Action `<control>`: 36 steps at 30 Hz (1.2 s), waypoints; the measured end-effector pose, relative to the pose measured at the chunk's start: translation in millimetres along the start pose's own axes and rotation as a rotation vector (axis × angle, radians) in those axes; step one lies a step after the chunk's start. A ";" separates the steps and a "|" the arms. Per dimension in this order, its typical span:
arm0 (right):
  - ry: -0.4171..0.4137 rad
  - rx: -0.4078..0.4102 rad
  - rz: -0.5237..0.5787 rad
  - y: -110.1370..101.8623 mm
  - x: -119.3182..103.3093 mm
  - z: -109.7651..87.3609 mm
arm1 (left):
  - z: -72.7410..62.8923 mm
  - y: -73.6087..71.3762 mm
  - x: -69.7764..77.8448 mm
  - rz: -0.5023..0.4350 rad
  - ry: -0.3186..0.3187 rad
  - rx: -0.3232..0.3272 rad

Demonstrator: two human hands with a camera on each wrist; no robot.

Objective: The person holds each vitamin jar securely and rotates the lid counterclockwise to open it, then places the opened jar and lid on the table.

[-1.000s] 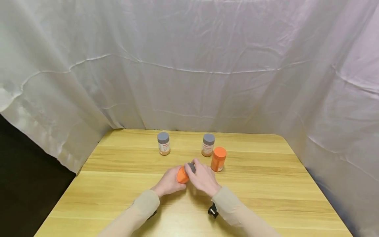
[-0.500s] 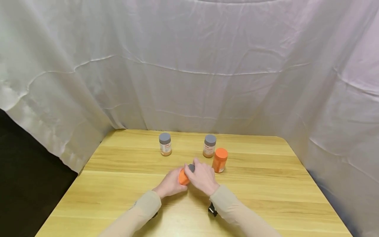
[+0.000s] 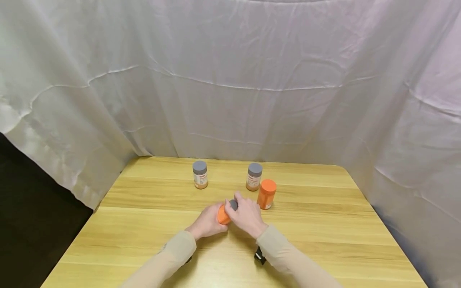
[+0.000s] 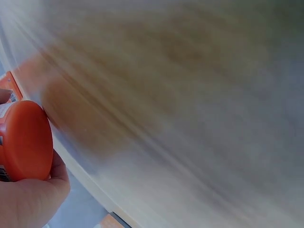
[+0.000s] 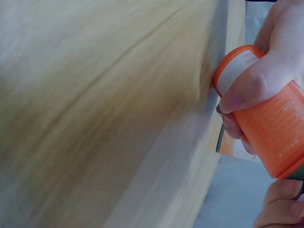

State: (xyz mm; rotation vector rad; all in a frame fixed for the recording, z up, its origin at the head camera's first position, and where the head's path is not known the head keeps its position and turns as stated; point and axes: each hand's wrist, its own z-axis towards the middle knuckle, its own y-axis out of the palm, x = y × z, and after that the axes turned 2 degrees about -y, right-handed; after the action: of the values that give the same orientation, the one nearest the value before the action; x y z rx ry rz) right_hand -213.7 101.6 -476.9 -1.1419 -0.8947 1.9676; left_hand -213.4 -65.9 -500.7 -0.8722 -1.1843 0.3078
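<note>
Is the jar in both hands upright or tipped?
Tipped: in the head view the left hand grips the orange jar aslant, the right hand gripping its grey lid.

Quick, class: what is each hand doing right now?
Left hand: closed, holding an orange bottle.
Right hand: closed, gripping its grey lid.

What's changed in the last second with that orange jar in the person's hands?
Nothing clearly moved, and nothing was taken hold of or let go; the head view only shifted slightly. The left hand still grips the tilted orange jar, the right hand its gray lid. The left gray-lidded jar, right gray-lidded jar and orange-lidded jar stand where they were.
</note>
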 end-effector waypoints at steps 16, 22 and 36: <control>-0.039 -0.007 0.002 -1.9 -1.0 1.8 | -1.3 -3.5 0.5 -0.061 0.032 -0.007; 0.012 -0.015 -0.055 -2.6 -4.4 -0.3 | -3.0 -4.5 1.5 -0.017 0.025 -0.007; 0.081 -0.040 -0.051 -3.4 -3.6 -1.8 | -7.1 -2.4 13.2 0.137 0.010 0.083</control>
State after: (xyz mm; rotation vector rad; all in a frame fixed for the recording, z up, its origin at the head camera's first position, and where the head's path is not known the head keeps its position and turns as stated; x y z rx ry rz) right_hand -210.0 100.9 -473.2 -1.2013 -0.9147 1.8566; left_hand -202.6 -62.2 -490.8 -0.8828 -1.0967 0.4608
